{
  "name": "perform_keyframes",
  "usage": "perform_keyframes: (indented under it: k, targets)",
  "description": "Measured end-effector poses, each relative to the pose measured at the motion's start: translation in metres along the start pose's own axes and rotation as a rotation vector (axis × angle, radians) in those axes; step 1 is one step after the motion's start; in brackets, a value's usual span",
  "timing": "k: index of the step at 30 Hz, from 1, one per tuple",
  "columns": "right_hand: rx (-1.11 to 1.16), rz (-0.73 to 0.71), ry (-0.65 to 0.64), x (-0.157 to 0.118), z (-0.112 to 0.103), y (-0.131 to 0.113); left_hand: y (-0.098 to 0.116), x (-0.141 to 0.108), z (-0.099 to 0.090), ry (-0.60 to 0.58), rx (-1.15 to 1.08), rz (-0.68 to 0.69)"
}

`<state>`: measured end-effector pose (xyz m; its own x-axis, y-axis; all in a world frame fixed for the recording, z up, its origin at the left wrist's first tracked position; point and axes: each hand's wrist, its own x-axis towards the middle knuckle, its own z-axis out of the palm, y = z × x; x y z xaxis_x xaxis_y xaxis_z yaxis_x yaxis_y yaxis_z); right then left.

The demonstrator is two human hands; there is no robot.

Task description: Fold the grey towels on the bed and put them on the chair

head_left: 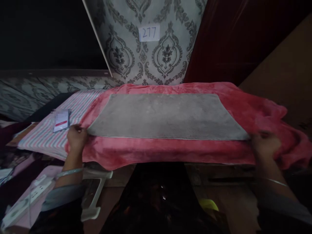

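A grey towel (161, 117) lies spread out on a pink plush blanket (165, 151). Its near edge runs nearly straight between my two hands. My left hand (77, 138) is closed on the towel's near left corner, fingers pinched together. At the near right corner, my right hand (266, 143) grips the towel; it looks a little blurred, and its fingertips are partly hidden. Both corners sit over the pink blanket.
A phone (61, 121) lies on a striped cloth (46, 133) at the left. Below it, a power strip (29, 198) rests on a pink surface. A dark screen (48, 35) stands at the back left, and a paper marked 277 (149, 32) is on the patterned wall.
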<state>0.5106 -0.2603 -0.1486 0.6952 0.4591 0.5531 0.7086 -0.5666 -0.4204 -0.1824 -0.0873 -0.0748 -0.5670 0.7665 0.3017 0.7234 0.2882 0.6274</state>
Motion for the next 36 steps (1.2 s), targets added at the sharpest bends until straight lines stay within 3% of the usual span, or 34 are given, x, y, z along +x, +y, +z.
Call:
perform_keyframes:
  k: [3,6,8,11,14,20,23,26,29,33,36]
  targets:
    - [0.018,-0.072,0.017,0.003,-0.003,-0.03,0.012,0.004,0.012,-0.051,0.173,0.358]
    - [0.184,-0.403,-0.182,-0.001,0.018,-0.091,0.05,-0.005,0.045,-0.335,0.153,0.721]
    - [0.271,-0.59,-0.326,-0.01,0.038,-0.134,0.078,-0.015,0.072,-0.444,0.149,0.902]
    - [0.279,-0.734,-0.48,-0.03,0.063,-0.174,0.097,-0.032,0.099,-0.585,0.174,1.056]
    - [0.24,-0.774,-0.503,-0.05,0.07,-0.175,0.077,-0.047,0.099,-0.547,0.166,1.058]
    - [0.335,-0.731,-0.404,-0.088,0.042,-0.133,-0.008,-0.072,0.052,-0.398,0.006,0.972]
    - [0.404,-0.659,-0.331,-0.105,0.03,-0.12,-0.026,-0.077,0.036,-0.381,-0.137,0.888]
    - [0.502,-0.613,-0.27,-0.111,0.023,-0.13,-0.016,-0.072,0.033,-0.316,-0.204,0.809]
    - [0.593,-0.649,-0.268,-0.113,0.019,-0.17,0.01,-0.066,0.043,-0.268,-0.145,0.846]
    - [0.612,-0.807,-0.405,-0.123,0.026,-0.23,0.034,-0.065,0.061,-0.287,0.025,0.828]
    - [0.559,-0.816,-0.499,-0.139,0.035,-0.243,0.029,-0.066,0.067,-0.312,0.115,0.771]
